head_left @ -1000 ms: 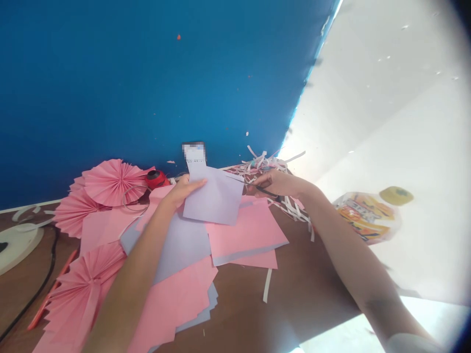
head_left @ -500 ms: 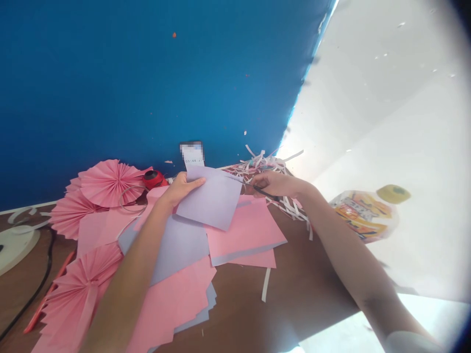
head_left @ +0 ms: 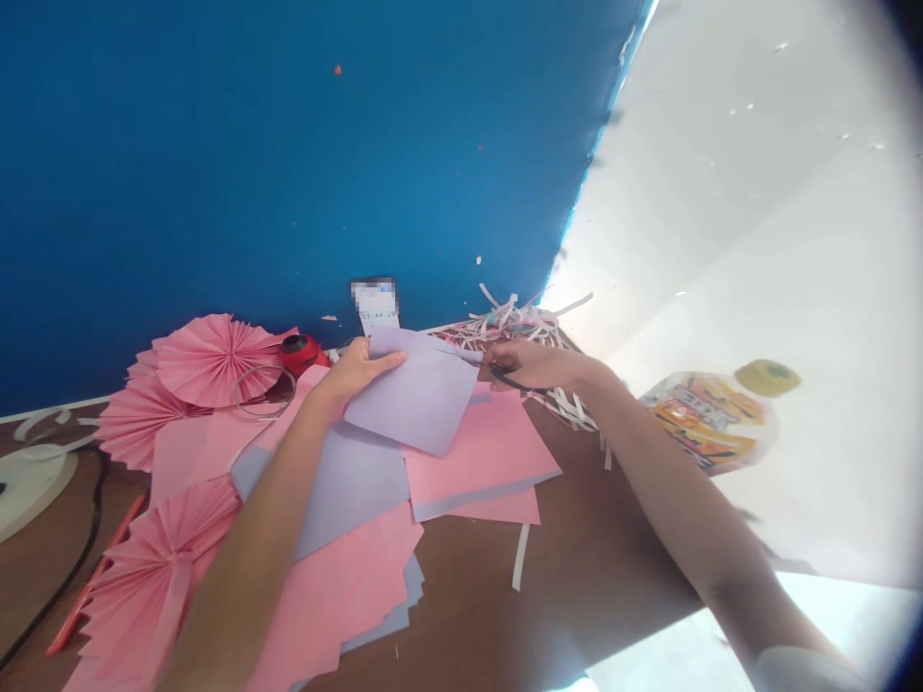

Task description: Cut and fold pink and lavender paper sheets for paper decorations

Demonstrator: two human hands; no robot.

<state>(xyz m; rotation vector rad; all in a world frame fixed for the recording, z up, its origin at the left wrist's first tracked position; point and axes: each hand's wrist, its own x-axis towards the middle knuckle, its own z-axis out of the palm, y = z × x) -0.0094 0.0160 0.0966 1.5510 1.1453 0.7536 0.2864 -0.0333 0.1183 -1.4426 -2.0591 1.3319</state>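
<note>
My left hand (head_left: 359,371) pinches the upper left edge of a lilac sheet of paper (head_left: 418,394), holding it up over the table. To its right, my right hand (head_left: 530,364) is closed on dark scissors (head_left: 509,378), whose blades meet the sheet's upper right edge. Beneath lie loose pink sheets (head_left: 483,447) and lilac sheets (head_left: 346,481).
Pink pleated paper fans (head_left: 209,356) lie at left and lower left on the brown table (head_left: 598,577). A red tape dispenser (head_left: 301,352), a pile of paper strips (head_left: 526,322), a phone (head_left: 377,303) against the blue wall, a plastic bottle (head_left: 713,413), a black cable (head_left: 68,567).
The right hand with the scissors moved slightly left along the top edge of the lilac sheet. The sheet tilted a little; the left hand kept its grip.
</note>
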